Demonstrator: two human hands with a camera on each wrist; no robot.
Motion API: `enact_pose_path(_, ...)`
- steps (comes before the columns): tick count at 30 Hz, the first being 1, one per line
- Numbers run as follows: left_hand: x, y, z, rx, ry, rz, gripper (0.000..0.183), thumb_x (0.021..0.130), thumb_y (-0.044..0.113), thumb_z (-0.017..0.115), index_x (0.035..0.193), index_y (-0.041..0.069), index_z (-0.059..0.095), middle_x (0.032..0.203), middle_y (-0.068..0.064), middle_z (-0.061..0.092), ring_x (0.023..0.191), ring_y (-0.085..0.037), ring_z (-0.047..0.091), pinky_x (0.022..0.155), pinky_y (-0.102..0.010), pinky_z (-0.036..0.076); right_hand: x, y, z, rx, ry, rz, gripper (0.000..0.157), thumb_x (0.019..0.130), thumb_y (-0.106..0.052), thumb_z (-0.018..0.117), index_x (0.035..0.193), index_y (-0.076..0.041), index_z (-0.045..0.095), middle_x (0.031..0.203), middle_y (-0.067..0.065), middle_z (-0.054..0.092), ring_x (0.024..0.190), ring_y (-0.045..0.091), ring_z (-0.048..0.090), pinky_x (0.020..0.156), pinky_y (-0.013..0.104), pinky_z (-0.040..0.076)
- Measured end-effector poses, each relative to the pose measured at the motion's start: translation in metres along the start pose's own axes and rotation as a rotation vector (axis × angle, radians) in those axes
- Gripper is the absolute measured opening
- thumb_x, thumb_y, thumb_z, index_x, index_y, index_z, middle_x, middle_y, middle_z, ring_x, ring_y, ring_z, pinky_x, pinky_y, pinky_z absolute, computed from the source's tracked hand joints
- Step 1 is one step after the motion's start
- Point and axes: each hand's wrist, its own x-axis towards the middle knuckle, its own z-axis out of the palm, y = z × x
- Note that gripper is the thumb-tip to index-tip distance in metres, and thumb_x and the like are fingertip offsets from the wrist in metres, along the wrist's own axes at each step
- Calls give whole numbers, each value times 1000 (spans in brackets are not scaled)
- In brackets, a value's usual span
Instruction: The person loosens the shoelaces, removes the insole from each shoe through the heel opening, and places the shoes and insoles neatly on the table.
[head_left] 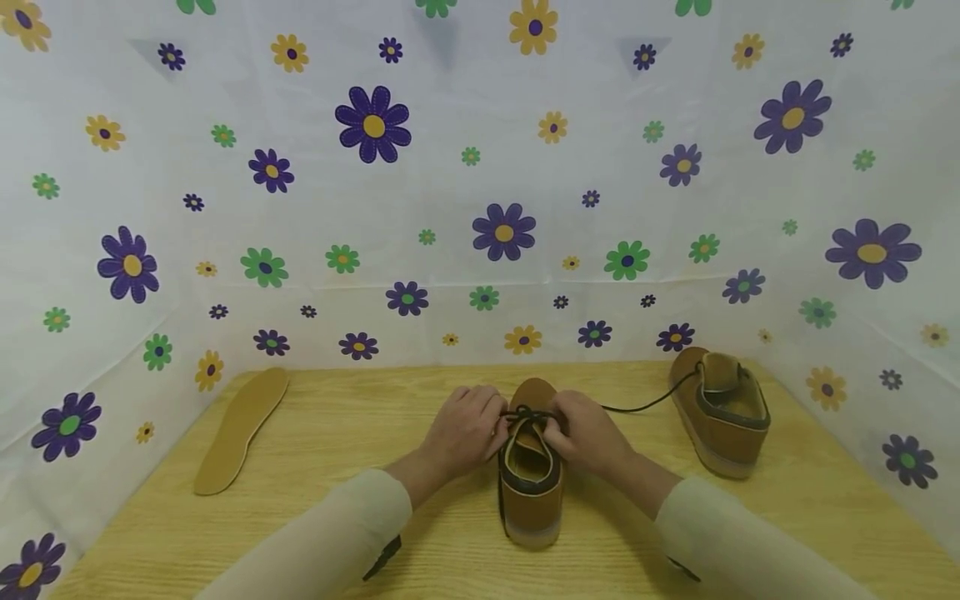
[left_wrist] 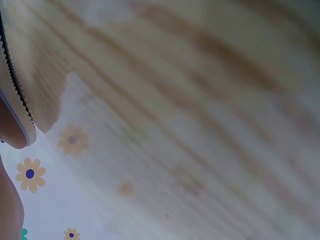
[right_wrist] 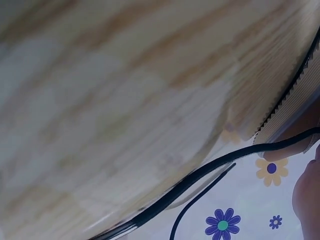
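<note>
A brown shoe [head_left: 532,508] with a dark collar stands mid-table, its heel toward me. Black shoelaces [head_left: 529,411] cross over its opening in what looks like a knot with loops. From the left, my left hand [head_left: 467,427] pinches the lace beside the knot. On the opposite side my right hand [head_left: 591,433] pinches lace too, its fingers partly hidden. The left wrist view catches the shoe's ridged sole edge [left_wrist: 22,90] and a sliver of the left hand [left_wrist: 10,207]. In the right wrist view, a black lace [right_wrist: 200,172] runs near the right hand [right_wrist: 306,195].
A second brown shoe [head_left: 731,437] stands at the right, with a black lace [head_left: 637,409] stretching from it toward my right hand. A tan insole [head_left: 240,433] lies on the wooden table [head_left: 337,517] at the left. Flower-printed white sheeting [head_left: 442,183] encloses the back and sides.
</note>
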Motion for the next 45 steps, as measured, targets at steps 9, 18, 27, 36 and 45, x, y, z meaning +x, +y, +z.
enact_pose_path(9,-3,1,-2,29,0,17,12,86,21,46,86,13,54,80,1,52,70,-14,53,57,-26,38,-1,-2,-2,42,-26,53,8,75,-8,59,76,-13,53,71,-6,48,64,6,43,57,19,39)
enact_pose_path(18,-2,2,0,-17,-14,30,10,85,19,50,89,12,54,82,1,53,71,-14,53,60,-26,43,-3,2,-3,117,-95,115,11,75,-7,57,75,-16,51,70,-7,48,62,6,42,56,20,38)
enact_pose_path(27,-4,1,3,-94,-62,29,12,87,17,46,93,11,55,84,1,52,75,-12,54,68,-26,48,-2,4,-4,214,-113,139,13,77,-6,56,72,-17,51,66,-8,46,59,5,42,54,20,37)
enact_pose_path(36,-6,-3,3,-119,-46,32,11,87,16,50,93,12,57,84,1,54,76,-12,56,69,-26,49,-4,7,-6,186,-166,138,13,85,-9,55,77,-19,55,71,-9,50,62,5,43,57,21,38)
enact_pose_path(45,-4,-2,7,-95,17,77,10,86,19,62,94,12,61,83,2,56,73,-12,56,65,-26,49,0,8,-10,-136,-101,-158,8,82,-13,55,76,-16,51,70,-7,44,65,8,41,59,22,38)
